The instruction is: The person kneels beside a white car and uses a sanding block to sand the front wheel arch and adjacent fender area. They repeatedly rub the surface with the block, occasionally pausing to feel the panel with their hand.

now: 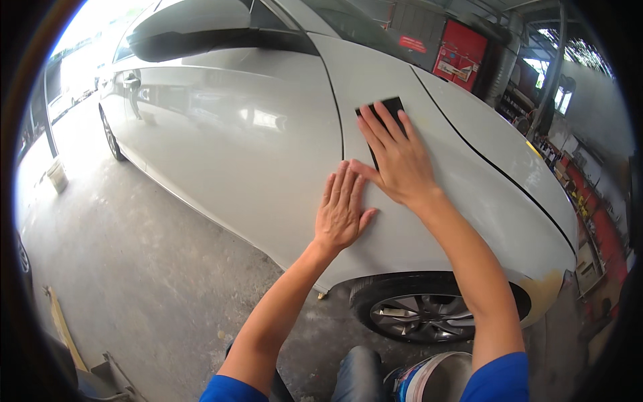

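My right hand (403, 167) lies flat on the pale grey front fender (462, 194) of a car, its fingers spread over a black sheet (392, 107) that looks like sandpaper. The sheet is pressed between hand and paint; its top edge and part of its left side show. Lower and to the left, my left hand (340, 211) rests with outstretched fingers on the bodywork, at the lower part of the door seam. Nothing is in it. My right thumb reaches close to the left fingertips.
Below the fender is the front wheel (422, 308). A bucket (439, 378) stands near my legs. The side mirror (191, 30) juts out at upper left. A yellowish patch (544, 291) marks the bumper corner. Cluttered shelves (586, 194) line the right.
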`<act>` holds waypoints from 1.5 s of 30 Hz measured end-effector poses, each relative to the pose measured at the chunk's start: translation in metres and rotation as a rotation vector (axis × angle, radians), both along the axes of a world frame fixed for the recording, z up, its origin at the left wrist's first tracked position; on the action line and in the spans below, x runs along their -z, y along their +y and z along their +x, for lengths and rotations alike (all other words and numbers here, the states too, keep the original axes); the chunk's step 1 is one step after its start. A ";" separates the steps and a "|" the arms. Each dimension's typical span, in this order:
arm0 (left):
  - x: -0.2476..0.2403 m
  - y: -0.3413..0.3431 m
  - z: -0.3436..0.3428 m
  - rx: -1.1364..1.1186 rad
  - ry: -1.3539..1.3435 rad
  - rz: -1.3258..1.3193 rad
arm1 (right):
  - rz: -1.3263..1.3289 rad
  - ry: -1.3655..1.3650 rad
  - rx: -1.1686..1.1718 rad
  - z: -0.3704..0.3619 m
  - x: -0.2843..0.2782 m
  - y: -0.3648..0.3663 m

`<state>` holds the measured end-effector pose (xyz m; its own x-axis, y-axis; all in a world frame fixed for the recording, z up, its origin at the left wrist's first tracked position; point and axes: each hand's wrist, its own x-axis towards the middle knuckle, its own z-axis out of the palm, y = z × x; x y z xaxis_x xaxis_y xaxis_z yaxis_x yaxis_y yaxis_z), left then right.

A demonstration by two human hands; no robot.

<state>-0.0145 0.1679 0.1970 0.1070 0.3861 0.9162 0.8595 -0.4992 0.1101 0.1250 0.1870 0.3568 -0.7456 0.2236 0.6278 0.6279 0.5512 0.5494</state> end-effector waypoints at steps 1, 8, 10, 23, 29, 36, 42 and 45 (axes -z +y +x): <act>0.001 -0.001 -0.001 0.004 0.008 -0.005 | 0.009 0.018 -0.010 -0.010 -0.001 0.004; 0.018 -0.003 -0.018 -0.047 0.076 -0.006 | -0.011 -0.021 0.076 0.000 0.036 -0.016; 0.022 -0.001 -0.015 -0.043 0.079 0.002 | 0.064 -0.053 0.111 -0.022 0.012 -0.004; 0.035 -0.008 -0.015 0.017 0.046 -0.014 | 0.175 0.109 0.148 -0.073 0.012 0.010; 0.039 -0.006 -0.023 0.003 0.044 -0.012 | 0.115 0.015 0.125 -0.059 0.025 -0.002; 0.048 -0.009 -0.022 0.038 0.076 -0.031 | 0.090 0.088 0.132 -0.057 0.038 -0.006; 0.099 -0.021 -0.024 -0.003 0.095 -0.073 | 0.047 0.006 0.141 -0.043 0.037 -0.018; 0.094 -0.022 -0.019 0.015 0.080 -0.079 | 0.089 0.100 0.147 -0.056 0.034 -0.011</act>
<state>-0.0336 0.1464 0.1033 0.1845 0.4548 0.8713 0.8596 -0.5044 0.0812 0.0693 0.1756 0.3231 -0.6420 0.2658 0.7192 0.7519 0.4015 0.5228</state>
